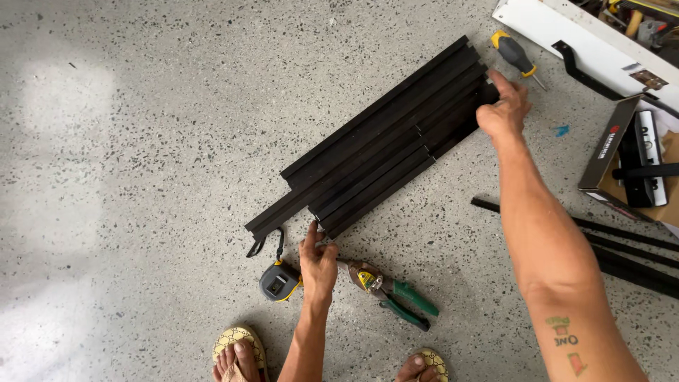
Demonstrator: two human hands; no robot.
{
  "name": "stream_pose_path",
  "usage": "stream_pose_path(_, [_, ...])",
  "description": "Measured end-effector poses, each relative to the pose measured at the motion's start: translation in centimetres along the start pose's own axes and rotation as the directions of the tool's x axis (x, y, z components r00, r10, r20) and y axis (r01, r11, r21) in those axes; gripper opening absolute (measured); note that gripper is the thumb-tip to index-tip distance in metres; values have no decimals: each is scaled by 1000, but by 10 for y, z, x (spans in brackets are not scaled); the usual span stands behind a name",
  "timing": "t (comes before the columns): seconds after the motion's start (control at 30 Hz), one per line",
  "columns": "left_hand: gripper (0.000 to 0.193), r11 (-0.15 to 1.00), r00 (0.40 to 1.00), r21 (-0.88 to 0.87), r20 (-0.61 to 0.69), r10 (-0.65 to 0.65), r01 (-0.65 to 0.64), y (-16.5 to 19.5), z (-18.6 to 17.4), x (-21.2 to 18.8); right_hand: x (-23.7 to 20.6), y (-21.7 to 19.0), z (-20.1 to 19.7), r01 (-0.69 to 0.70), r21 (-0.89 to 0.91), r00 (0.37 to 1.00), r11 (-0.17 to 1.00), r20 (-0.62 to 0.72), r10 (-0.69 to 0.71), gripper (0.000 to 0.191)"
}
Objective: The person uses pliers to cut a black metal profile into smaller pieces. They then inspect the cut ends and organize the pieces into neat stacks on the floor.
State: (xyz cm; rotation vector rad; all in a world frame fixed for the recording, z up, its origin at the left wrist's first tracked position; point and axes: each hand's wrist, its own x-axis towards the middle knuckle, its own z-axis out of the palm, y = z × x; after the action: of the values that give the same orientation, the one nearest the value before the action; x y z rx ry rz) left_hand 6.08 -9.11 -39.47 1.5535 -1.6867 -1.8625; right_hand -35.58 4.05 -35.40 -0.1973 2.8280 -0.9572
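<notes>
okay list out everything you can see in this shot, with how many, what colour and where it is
Strips: a bundle, exact count unclear, black, side by side on the speckled floor.
Tape measure: one, grey and yellow, beside the left hand.
Snips: one, green handles, right of the left hand.
Screwdriver: one, yellow and dark grey, above the bundle's far end.
Loose bars: several, black, right edge.
Open box: one, cardboard, holding black parts, right.
White panel: one, top right.
Sandals: two, patterned tan, bottom.
Left hand: at the bundle's near end.
Right hand: on the far end.

Tape measure (279,281), green-handled snips (392,293), screwdriver (516,55), open cardboard box (626,152).
</notes>
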Motion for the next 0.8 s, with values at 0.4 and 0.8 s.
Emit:
stream_pose_path(0.4, [72, 999, 1000, -47, 12, -23, 23, -7, -10, 5, -82, 11, 69, 228, -151, 960, 962, 202, -196, 10])
stream_pose_path(0.8, [75, 995, 996, -71, 48, -71, 75, 15, -20, -5, -105, -5, 59, 176, -29, 963, 984, 212, -166, 27])
